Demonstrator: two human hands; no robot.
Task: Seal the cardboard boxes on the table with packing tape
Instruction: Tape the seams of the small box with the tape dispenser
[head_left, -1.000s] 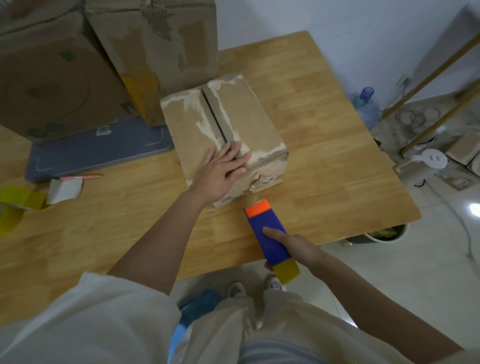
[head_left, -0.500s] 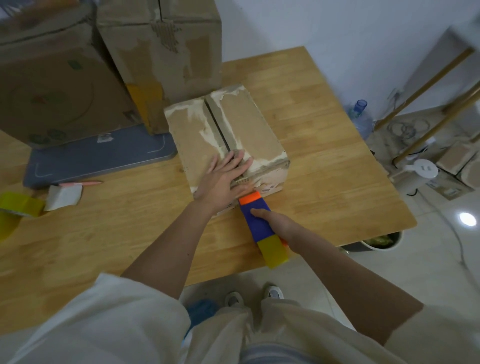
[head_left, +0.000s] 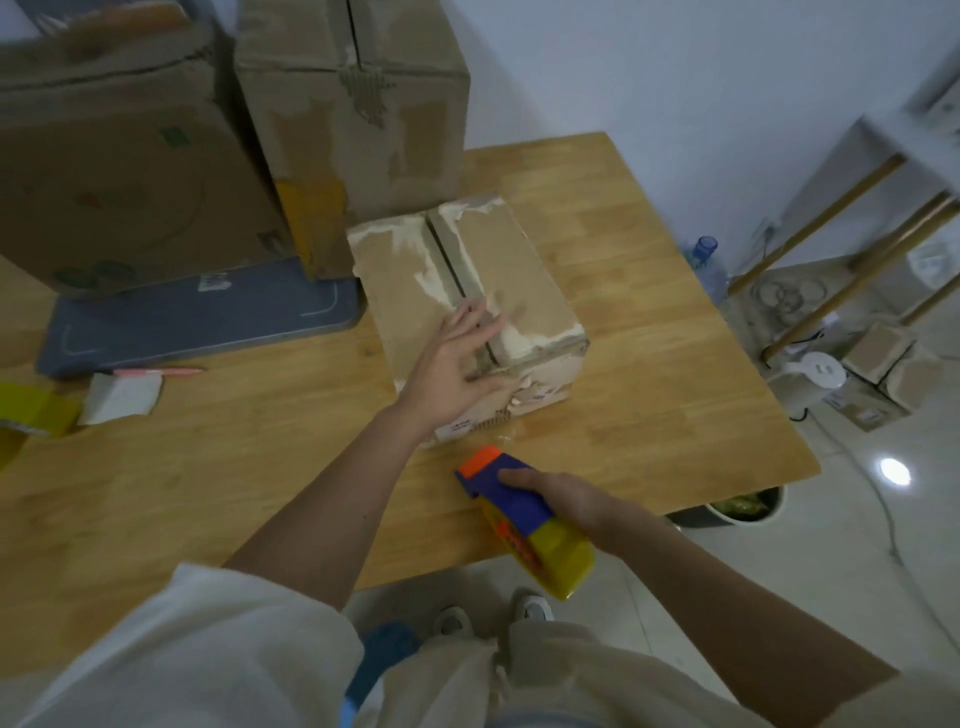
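Small cardboard box (head_left: 470, 306) on the wooden surface (head_left: 649, 332), near its front edge, flaps folded shut but centre seam (head_left: 457, 280) open as a dark slit. Seam runs away from the body, slightly leftward at the far end; long axis of the box follows it.

Left hand (head_left: 452, 358) flat on the near end of the lid, straight fingers spread across the seam, pressing both flaps down. No curl, nothing gripped.

Right hand (head_left: 566, 499) wrapped around the tape dispenser (head_left: 519, 514), grip closed on its blue body, orange nose pointing up toward the box. Dispenser just short of the box's near face, apart from it, slightly right of the seam line. A glint of clear tape seems to bridge nose and box foot; too faint to be sure.

Judgement: coming stroke goes forward and up over the near edge, then along the seam away from the body. Right hand nearer for that; left hand sits in the path and likely has to shift.

Containers: two larger cardboard boxes (head_left: 358, 119) behind, upright, contents hidden. Small box's contents hidden too. Dark bin (head_left: 727, 512) under the surface's right corner, greenish matter inside. Yellow tape roll (head_left: 28, 415) at far left.
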